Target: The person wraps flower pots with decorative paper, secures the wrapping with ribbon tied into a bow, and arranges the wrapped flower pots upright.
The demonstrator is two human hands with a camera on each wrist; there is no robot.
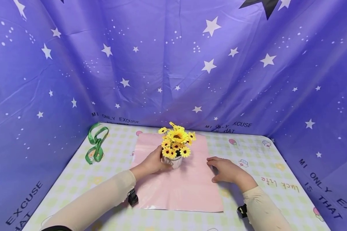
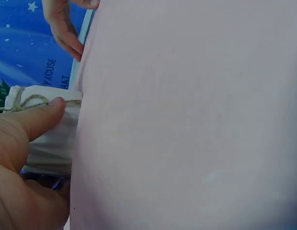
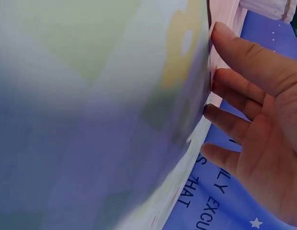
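A small pot (image 1: 175, 162) of yellow artificial flowers (image 1: 177, 138) stands on a pink sheet (image 1: 188, 189). My left hand (image 1: 154, 161) grips the pot from its left side. In the left wrist view the thumb lies across the twine bow (image 2: 35, 99) tied round the white pot (image 2: 52, 148). At the sheet's right edge is my right hand (image 1: 226, 170), palm down, with thumb and fingers spread and lightly bent. The right wrist view shows its fingertips (image 3: 222, 33) right at that edge, with nothing pinched between them.
A green ribbon (image 1: 96, 149) lies looped at the table's far left. The table (image 1: 115, 179) wears a green-and-white checked cloth with printed pictures. Purple star-patterned curtains (image 1: 167, 64) enclose the back and both sides.
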